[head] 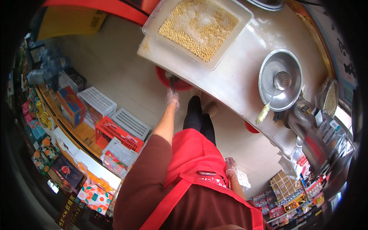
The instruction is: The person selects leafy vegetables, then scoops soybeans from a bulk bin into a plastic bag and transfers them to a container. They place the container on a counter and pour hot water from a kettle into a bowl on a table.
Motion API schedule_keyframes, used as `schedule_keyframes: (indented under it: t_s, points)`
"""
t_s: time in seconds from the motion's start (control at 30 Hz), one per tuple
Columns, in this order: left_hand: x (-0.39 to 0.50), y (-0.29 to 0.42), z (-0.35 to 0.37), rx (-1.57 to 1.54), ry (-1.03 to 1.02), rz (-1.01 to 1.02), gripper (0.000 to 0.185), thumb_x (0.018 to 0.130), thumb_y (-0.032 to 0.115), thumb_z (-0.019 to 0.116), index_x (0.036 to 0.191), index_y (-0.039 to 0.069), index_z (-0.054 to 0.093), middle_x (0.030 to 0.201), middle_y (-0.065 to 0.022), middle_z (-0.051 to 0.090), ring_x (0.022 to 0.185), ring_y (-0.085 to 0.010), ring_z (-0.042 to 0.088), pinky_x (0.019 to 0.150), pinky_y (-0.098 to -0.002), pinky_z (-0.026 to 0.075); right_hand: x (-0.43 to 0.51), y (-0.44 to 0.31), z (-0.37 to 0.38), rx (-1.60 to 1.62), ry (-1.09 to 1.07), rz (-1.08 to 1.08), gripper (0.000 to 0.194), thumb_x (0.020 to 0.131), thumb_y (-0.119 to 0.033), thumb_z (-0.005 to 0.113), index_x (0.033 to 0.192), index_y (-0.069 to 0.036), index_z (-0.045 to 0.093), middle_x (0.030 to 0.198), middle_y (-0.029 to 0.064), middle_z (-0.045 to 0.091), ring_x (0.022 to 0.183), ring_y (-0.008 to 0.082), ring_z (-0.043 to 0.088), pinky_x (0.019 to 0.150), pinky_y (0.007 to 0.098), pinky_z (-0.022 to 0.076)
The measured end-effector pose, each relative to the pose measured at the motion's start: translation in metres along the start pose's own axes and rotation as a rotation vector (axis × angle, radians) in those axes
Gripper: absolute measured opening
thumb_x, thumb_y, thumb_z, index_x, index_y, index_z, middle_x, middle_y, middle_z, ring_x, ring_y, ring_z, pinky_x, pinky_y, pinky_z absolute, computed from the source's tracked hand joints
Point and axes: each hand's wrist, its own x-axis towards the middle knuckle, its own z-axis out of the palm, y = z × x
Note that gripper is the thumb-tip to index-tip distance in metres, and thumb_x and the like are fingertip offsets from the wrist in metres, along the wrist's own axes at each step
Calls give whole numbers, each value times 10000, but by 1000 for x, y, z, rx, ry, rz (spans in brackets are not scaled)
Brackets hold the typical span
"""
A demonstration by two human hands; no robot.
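Note:
My left hand, in a clear plastic glove, grips the handle of a tool that reaches down into a red basin under the edge of the counter. The tool's far end is partly hidden in the basin's shade. Beside my right hip hangs my right hand, also gloved. Its fingers are too small to read. Above the basin, on the counter, stands a translucent plastic tub of soybeans in foamy water.
On the counter's right, a steel bowl holds a perforated skimmer with a wrapped handle. A dark metal machine stands past it. At left are a red crate, white plastic baskets and a cardboard carton.

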Motion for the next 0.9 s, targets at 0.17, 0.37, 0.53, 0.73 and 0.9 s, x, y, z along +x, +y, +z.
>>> schedule_keyframes:
  t_s: [0.17,0.37,0.53,0.73,0.9]
  points:
    - [61,-4,31,513,-21,-44,436,938,356,460,1294,105,446,1171,-237,550,1061,-350,545,853,-419,445,-9,-3,-12,-144,-23,-19,214,947,-254,521,1016,-82,628,889,148,677,849,281,651,766,386,489]
    - [42,11,27,-313,-470,-425,155,906,201,627,959,125,504,707,-74,545,520,-149,502,413,-264,402,-11,-20,-24,-171,-27,-9,190,937,-222,523,988,-75,631,922,168,670,885,320,645,774,378,489]
    - [-17,-12,-18,-767,-687,-454,172,923,232,615,975,173,462,653,8,489,446,-52,405,356,-199,333,-2,-21,-27,-127,-17,-106,214,935,-220,512,991,-51,629,964,185,663,921,326,634,805,398,487]
    - [-74,-70,-73,-852,-708,-427,185,926,314,610,1041,238,486,625,51,468,415,-34,388,340,-179,331,5,-17,-34,-67,-14,-132,222,932,-223,505,997,-50,628,1001,189,657,943,345,623,822,413,481]
    - [-124,-97,-138,-966,-673,-292,246,962,280,554,1193,217,499,679,23,475,450,-46,417,368,-184,365,17,-14,-39,-144,60,-214,257,932,-273,504,1030,-64,614,994,195,656,952,362,619,822,435,478]
